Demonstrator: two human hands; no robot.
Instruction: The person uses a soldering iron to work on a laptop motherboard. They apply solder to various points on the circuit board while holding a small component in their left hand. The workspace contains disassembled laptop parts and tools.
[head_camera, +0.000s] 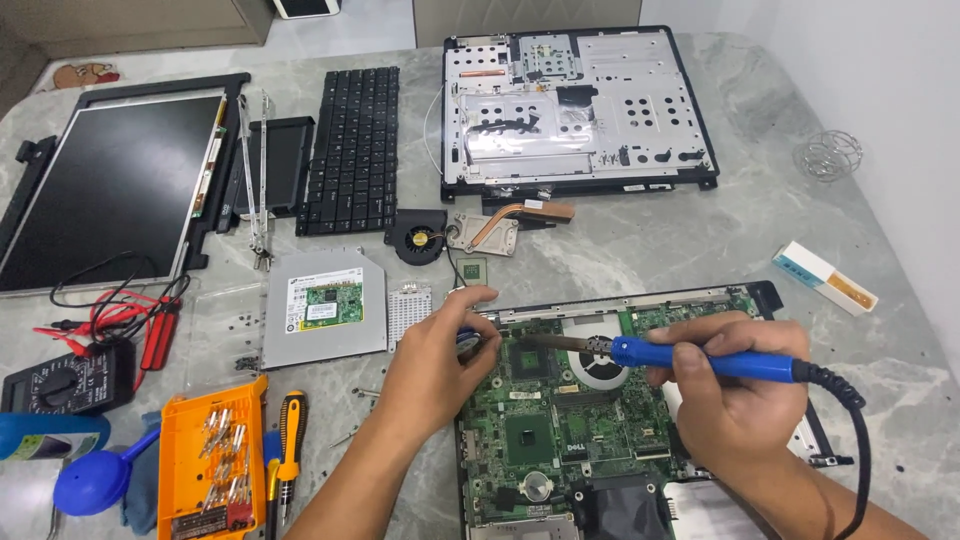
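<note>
the green laptop motherboard (560, 420) lies in its black lower case on the grey marble table (700, 240), at the near edge in front of the person. the right hand (735, 385) has its fingers curled tight around the blue handle of a soldering iron (700, 358), held almost level, with the metal tip pointing left and ending over the upper left part of the board. a black cord runs from the handle's right end down past the wrist. the left hand (435, 355) rests at the board's left edge, thumb and fingertips pinched together on something small and bluish that is too hidden to name, just beside the iron's tip.

behind the left hand lie a silver optical drive (325, 305), a small square processor chip (473, 270) and a cooling fan with copper heat pipe (470, 232). farther back sit a black keyboard (350, 150), a bare laptop chassis (575, 105) and an lcd panel (105, 190). at the near left are a multimeter (65, 380), an orange screwdriver bit case (212, 460) and a blue dust blower (95, 478).
</note>
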